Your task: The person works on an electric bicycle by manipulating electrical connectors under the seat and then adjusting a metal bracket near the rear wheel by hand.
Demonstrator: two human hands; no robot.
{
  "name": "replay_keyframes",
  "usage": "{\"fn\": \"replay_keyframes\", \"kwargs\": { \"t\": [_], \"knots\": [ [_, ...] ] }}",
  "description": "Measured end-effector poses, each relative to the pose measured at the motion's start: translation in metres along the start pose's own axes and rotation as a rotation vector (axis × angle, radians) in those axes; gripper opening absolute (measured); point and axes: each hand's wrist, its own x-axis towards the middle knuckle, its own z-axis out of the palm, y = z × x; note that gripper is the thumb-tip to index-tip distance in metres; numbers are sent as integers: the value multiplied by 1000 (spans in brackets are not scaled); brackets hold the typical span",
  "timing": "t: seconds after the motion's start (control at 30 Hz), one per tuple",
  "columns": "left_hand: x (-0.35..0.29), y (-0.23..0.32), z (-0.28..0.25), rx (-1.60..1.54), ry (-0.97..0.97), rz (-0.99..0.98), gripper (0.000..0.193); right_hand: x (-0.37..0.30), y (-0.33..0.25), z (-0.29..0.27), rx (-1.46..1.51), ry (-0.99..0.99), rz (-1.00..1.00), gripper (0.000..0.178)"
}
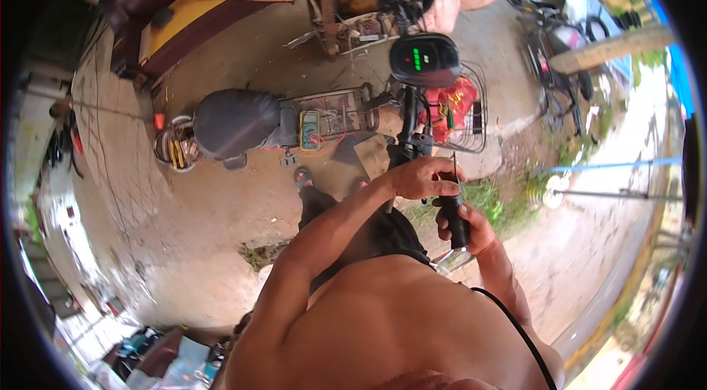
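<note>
My right hand [477,231] is wrapped round a black cylindrical handle [454,226] with a pale, shiny lower end. A thin dark rod rises above its top. My left hand [427,178] closes its thumb and fingers at the upper end of this handle. I cannot tell whether the handle is joined to the scooter. Just beyond my hands are the handlebar [410,121] and a black display [425,60] with lit green digits. The electric scooter's black seat [236,123] lies to the left. A yellow-edged multimeter [310,125] with a red lead rests on its frame.
A wire basket [477,125] holding a red bag [453,103] is at the scooter's front. Left of the seat is a tub [175,145] of odds and ends. A dark sofa [132,36] and a cluttered wooden stand [328,14] stand beyond. Bicycle parts [556,77] lie at the right.
</note>
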Motion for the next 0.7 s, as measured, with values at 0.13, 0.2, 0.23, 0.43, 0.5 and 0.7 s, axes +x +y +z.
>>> {"fn": "replay_keyframes", "kwargs": {
  "t": [0.13,0.2,0.23,0.43,0.5,0.7],
  "knots": [
    [3,-5,0,-47,-61,-65,41,-7,12,4,177,-4,-25,68],
    [4,0,1,-81,-88,-133,41,-9,15,5,242,-26,-25,69],
    [4,1,1,-37,-93,-90,43,-11,18,4,206,-19,-49,68],
    [13,-4,2,179,-135,8,47,-11,35,-11,133,64,-128,55],
    [15,-2,1,204,-160,16,46,-10,40,-16,159,49,-134,56],
    [18,-5,-1,212,-203,49,44,-6,48,-19,139,34,-154,58]
  ]
}}
